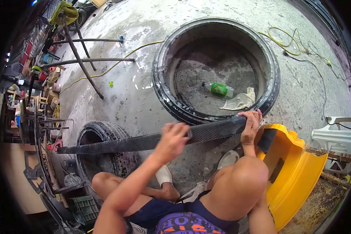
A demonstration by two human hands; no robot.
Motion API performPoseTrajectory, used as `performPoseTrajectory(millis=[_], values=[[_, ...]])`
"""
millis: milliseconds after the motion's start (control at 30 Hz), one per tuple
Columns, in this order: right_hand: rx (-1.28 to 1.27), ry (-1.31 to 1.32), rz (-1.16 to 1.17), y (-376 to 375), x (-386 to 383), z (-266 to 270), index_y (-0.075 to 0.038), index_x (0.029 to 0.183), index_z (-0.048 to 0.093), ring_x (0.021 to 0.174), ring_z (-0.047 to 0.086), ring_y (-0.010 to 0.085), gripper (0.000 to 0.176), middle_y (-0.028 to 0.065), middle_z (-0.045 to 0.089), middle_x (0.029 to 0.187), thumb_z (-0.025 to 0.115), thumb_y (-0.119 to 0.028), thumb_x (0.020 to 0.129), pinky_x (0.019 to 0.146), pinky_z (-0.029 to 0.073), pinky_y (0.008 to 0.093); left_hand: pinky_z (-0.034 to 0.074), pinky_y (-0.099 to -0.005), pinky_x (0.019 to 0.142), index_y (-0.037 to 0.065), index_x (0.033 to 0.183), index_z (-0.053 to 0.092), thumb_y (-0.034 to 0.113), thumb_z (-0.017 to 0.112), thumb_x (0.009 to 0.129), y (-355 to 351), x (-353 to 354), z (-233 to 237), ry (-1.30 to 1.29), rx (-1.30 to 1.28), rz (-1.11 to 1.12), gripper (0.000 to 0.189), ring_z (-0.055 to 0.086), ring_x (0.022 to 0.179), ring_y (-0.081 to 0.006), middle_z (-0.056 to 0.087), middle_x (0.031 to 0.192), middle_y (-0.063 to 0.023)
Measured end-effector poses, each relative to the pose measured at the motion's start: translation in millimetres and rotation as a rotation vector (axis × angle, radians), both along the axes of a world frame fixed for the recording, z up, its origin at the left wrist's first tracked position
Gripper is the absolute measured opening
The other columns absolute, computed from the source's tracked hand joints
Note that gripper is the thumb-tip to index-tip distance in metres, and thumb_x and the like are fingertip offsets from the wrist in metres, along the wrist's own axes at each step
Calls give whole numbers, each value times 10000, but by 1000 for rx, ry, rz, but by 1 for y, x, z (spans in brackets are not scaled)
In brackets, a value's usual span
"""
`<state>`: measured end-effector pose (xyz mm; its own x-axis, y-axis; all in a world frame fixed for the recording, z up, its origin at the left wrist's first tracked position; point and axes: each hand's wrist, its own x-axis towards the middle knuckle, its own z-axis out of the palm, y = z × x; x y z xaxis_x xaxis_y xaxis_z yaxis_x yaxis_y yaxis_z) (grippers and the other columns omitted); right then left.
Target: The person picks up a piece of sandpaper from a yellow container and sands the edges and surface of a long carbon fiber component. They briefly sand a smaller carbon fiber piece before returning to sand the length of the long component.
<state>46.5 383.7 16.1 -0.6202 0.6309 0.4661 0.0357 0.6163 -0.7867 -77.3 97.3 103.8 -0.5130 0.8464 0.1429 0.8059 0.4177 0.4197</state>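
Note:
A long black carbon-patterned strip [144,142] lies across the view, its right part against the rim of the large tyre [160,84] and its left part over a smaller tyre [123,156]. My right hand [252,126] grips the strip's right end, fingers over its upper edge. My left hand [171,142] is over the middle of the strip, blurred, with its fingers curled. A small dark piece shows at its fingertips, too unclear to name.
Inside the large tyre lie a green bottle [221,89] and a pale cloth [241,99]. At right are a yellow curved panel [292,171] and a white plastic chair [333,136]. A metal stand [76,52] is at upper left, cluttered shelves far left, and cables [316,64] upper right.

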Motion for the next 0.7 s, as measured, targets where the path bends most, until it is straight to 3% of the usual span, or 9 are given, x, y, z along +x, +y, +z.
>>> performPoseTrajectory(millis=[100,233,267,367,467,533,700], values=[[-3,-26,11,-2,3,1,-79,889,732,982,579,215,479,39,647,861,333,-272,1072,1190,204,425,428,-465,974,35,1233,641,27,734,797,-18,2,-2,10,-49,54,445,541,1104,-371,612,1193,-130],[3,-44,-6,3,2,-3,-77,898,728,1003,577,211,449,37,648,911,341,-235,1060,1195,200,419,432,-474,914,37,1127,599,85,703,858,89,12,-5,-57,162,-60,292,503,1072,-354,558,1134,-125],[-2,-52,-6,2,3,-2,-76,907,728,1008,579,212,443,39,651,917,342,-229,1059,1196,202,419,433,-461,934,44,1159,607,88,698,861,92,13,-6,-46,139,-63,315,505,1088,-361,566,1155,-127],[24,-39,16,4,3,-3,-77,924,726,1012,586,211,426,46,659,919,353,-230,1059,1201,208,418,418,-482,988,43,1249,614,76,708,842,14,4,-5,-42,79,-44,419,522,1146,-367,591,1260,-116],[6,-38,9,4,2,1,-69,928,723,1007,589,210,430,47,662,919,351,-239,1061,1203,208,418,416,-483,978,38,1201,662,16,728,786,-87,-16,-1,22,-64,67,421,540,1097,-371,626,1197,-120],[-12,-51,13,1,4,0,-63,929,721,1005,591,210,436,47,663,919,348,-245,1063,1204,208,419,420,-483,954,50,1208,648,39,731,801,-88,-12,3,83,-85,94,416,532,1100,-368,622,1206,-114],[15,-72,4,4,2,3,-47,930,721,1000,600,218,481,53,672,937,297,-221,1077,1204,212,409,429,-481,915,67,1201,606,105,714,856,23,8,-10,-40,65,57,363,500,1119,-370,587,1200,-113]])
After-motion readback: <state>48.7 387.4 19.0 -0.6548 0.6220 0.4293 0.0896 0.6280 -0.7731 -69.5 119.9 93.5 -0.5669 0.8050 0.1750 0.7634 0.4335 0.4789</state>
